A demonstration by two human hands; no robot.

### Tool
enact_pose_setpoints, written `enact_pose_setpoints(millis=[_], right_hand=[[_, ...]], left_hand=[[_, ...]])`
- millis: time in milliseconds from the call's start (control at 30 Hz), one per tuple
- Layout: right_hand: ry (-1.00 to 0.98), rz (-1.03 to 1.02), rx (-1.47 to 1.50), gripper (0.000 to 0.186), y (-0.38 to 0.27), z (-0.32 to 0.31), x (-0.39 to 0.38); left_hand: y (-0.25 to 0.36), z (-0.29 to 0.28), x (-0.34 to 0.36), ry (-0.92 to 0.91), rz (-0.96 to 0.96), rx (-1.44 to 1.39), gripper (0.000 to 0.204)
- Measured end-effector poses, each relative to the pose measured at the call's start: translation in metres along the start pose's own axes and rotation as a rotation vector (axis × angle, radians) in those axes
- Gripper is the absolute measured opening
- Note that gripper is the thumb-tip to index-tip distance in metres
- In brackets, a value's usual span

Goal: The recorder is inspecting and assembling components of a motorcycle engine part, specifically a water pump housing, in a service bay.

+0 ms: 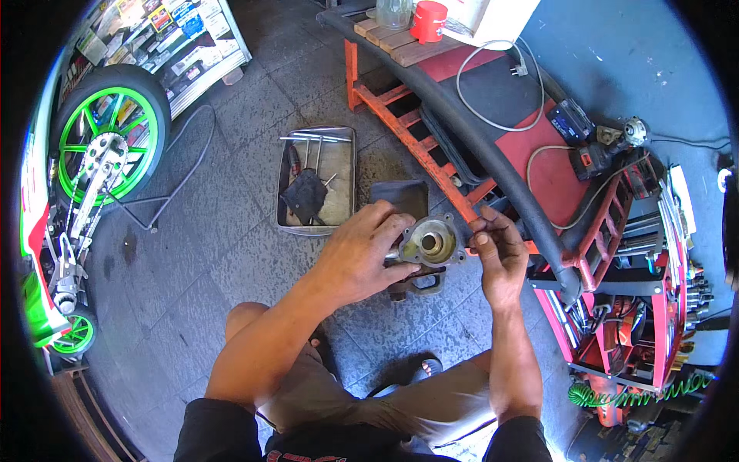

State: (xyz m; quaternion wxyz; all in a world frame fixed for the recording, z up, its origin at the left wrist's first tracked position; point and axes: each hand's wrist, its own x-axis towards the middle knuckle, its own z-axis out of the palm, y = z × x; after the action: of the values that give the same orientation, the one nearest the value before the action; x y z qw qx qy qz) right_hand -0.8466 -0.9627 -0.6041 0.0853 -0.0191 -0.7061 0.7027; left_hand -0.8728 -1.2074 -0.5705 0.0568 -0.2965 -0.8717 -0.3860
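My left hand (359, 254) grips a cast metal housing (444, 248) by its left side, thumb below and fingers above. The housing has a round stepped bore facing up and small bolt lugs around its flange. Just right of it, my right hand (502, 256) is closed, thumb and fingertips pinched together. What they pinch, if anything, is too small to make out. Under the housing sits a dark metal piece with a loop-shaped end (426, 284), partly covered by my left hand and the housing. Behind the housing lies a dark grey flat-topped object (400, 196), its lower part hidden.
A metal tray (354, 177) with rods, a screwdriver and a dark cloth lies on the tiled floor. At right stand an orange-framed bench (416, 146) with power tools (596, 159) and a red tool cart (566, 327). A green-wheeled motorcycle (108, 146) is at left.
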Motion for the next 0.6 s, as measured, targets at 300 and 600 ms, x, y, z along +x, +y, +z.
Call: enact_pose_setpoints(millis=[300,600], right_hand=[[-0.05,-0.062,-0.028,0.045,-0.007,0.013,-0.01],[-0.029,-0.088,-0.079,0.045,-0.007,0.011,-0.011]], left_hand=[[-0.001,0.005,0.0,0.021,0.116,0.03,0.063],[0.002,0.005,0.001,0.002,0.103,0.07,0.063]])
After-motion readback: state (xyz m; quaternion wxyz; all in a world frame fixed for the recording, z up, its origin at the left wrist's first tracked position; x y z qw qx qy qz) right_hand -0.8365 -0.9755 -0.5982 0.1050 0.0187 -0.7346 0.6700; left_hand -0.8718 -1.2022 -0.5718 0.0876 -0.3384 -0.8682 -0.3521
